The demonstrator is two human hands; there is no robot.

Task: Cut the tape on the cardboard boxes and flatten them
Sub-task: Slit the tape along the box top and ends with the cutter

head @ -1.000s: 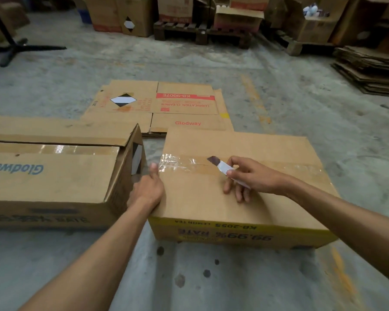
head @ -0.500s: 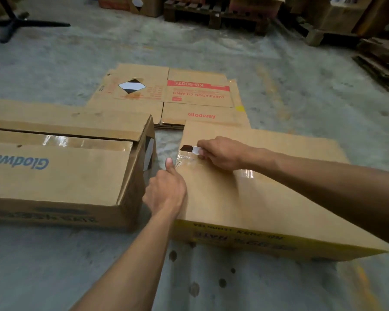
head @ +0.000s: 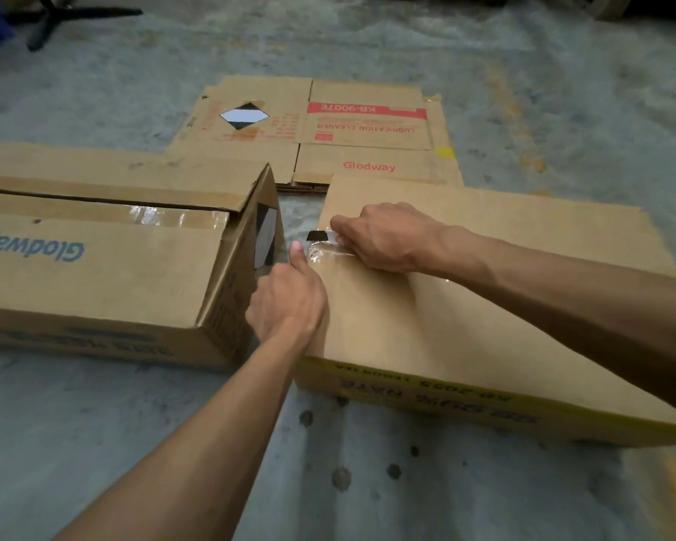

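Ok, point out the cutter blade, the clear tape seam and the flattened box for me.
cutter blade (head: 317,235): head view, dark tip.
clear tape seam (head: 322,252): head view, crinkled left end.
flattened box (head: 367,126): head view, printed panel.

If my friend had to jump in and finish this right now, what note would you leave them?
Right hand: gripping the cutter, blade at the left end of the clear tape on the yellow-edged box.
Left hand: braced on that box's left corner, thumb up beside the tape.
Glodway box sits to the left, tape still on top, one flap lifted.
Done: one flattened box lies on the floor behind.
Left: finish this cut, flatten this box, then do the Glodway box. Mind the thumb near the blade.
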